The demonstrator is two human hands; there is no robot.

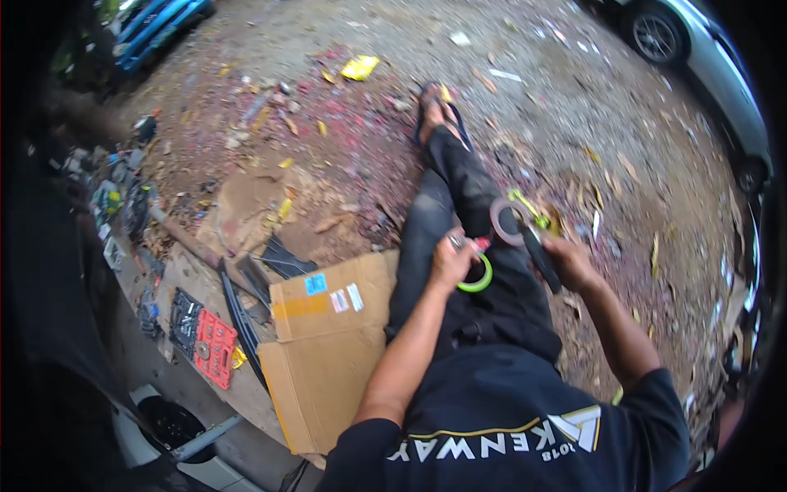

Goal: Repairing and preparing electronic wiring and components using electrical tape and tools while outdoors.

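Above my lap, my left hand (453, 260) is closed in a pinch. A lime-green ring (489, 274) hangs at its fingers, and a small red piece (482, 243) sticks out beside them; its kind is unclear. To the right, my right hand (571, 262) is closed round a long black piece (539, 261) that slants over my thigh. At its upper end is a pinkish-grey ring (495, 223), like a roll of tape, beside a lime-green piece (531, 205). Blur hides how these parts join.
Flattened cardboard (324, 361) lies left of my legs. Further left are a red tool case (216, 348), black curved strips (238, 328) and a rusty pipe (184, 232). Littered gravel (508, 49) stretches ahead, with a silver car (713, 66) far right and a blue vehicle (160, 29) far left.
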